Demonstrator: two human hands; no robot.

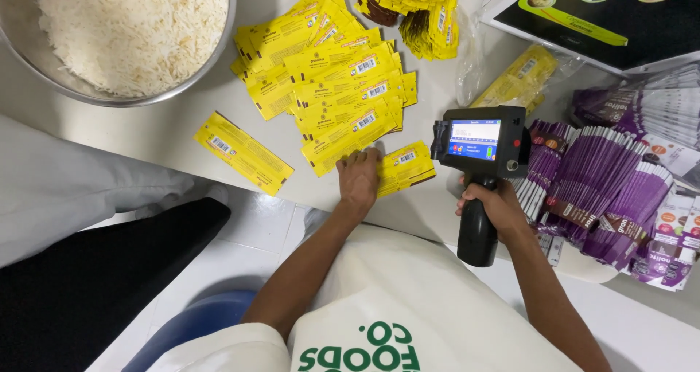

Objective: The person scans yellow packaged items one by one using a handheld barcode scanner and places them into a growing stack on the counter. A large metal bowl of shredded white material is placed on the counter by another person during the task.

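Yellow sachets (343, 88): flat yellow packets fanned across the table's (168, 124) middle.
Single sachet (243, 153): lies apart, at the near edge.
Small stack (405, 166): near edge, under the left hand (359, 177).
Purple packets (598, 182): fanned rows at the right edge.
Screen (474, 139): blue-lit rectangle on the black handheld printer (480, 175) gripped by the right hand (496, 204).
Black-and-green carton (605, 18): far right corner.

Under my left hand (359, 177) the yellow sachets (343, 88) are glossy film, slick and catching light. The handheld printer (479, 142) in my right hand (496, 204) is matt black plastic with a shiny lit screen. The purple pouches (605, 186) look like smooth laminated film, perhaps foil-lined; I can't tell from here. The bowl (211, 59) is brushed metal, holding dry, grainy white rice (131, 29). The surface (168, 124) is smooth, pale and matt. My apron (408, 299) is plain woven cloth.
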